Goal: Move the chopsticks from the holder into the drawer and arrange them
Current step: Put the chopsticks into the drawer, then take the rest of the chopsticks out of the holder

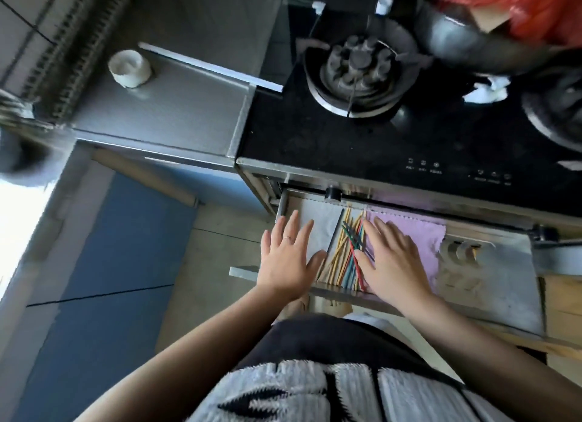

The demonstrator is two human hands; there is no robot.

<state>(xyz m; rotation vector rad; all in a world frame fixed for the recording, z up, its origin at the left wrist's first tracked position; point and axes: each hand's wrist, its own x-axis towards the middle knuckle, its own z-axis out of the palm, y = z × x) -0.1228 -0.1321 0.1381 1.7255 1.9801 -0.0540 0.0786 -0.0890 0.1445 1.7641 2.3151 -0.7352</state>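
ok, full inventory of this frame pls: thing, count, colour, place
chopsticks: loose bunch, mostly tan, some green, teal, red; in the open drawer, between the hands
drawer: 1, metal, pulled out under the hob
purple cloth: 1, lining the drawer, right of the chopsticks
hob: 1, black glass, above the drawer
burner: 1, dark, centre of the hob
pot: 1, steel, top right
white cup: 1, on the grey counter, left
left hand: open, flat, left of the chopsticks
right hand: open, flat, on their right edge
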